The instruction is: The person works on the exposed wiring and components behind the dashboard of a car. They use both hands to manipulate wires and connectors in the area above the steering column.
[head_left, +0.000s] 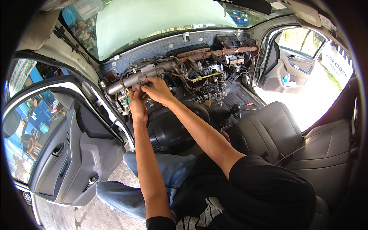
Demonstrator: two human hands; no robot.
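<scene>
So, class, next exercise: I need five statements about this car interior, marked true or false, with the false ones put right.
1. The left hand and right hand are close together near a grey metal tube. True.
2. The left door is shut. False: the left door stands open.
3. A red-handled tool lies to the right of the gear lever. True.
4. The passenger seat is bright red. False: the passenger seat is dark grey-brown.
5. The wearer has white trousers on. False: they are blue jeans.
</scene>
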